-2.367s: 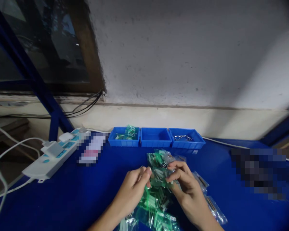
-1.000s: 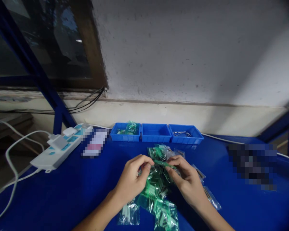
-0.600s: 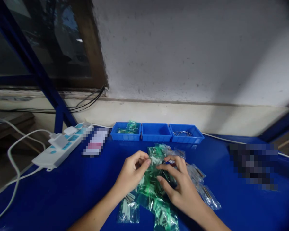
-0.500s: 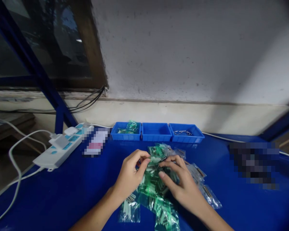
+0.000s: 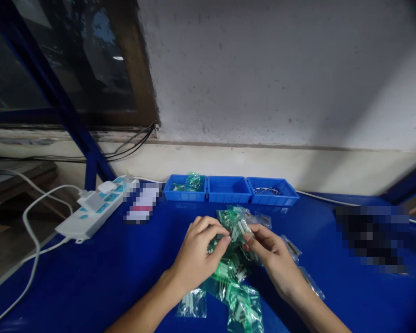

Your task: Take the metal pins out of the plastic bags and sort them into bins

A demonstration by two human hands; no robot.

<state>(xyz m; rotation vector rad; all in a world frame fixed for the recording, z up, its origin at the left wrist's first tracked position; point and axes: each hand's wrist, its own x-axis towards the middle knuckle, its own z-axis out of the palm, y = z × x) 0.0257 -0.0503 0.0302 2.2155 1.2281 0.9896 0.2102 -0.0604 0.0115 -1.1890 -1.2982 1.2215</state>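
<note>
Across the middle of the blue tabletop, we find a loose heap of green-tinted transparent plastic packets, overlapping one another and spread between and below the two hands. We record the right hand as grasping: its thumb and fingers pinch a small transparent packet of slim white sticks, held over the upper part of the heap. We note the left hand with fingers bent and thumb extended toward them, at the left side of the heap; we cannot tell whether it grips anything, since the fingers cover the contact area.

Below the left wrist we see a clear flat packet of white strips lying flat. Beside the right forearm lies a clear packet with brownish rods.

Behind the heap we observe three rectangular blue plastic trays in a row: the left tray contains crumpled green packets, the middle tray stands next to it, and the right tray contains thin shiny metal rods. At the left we identify a long white power strip with light-blue sockets.
</note>
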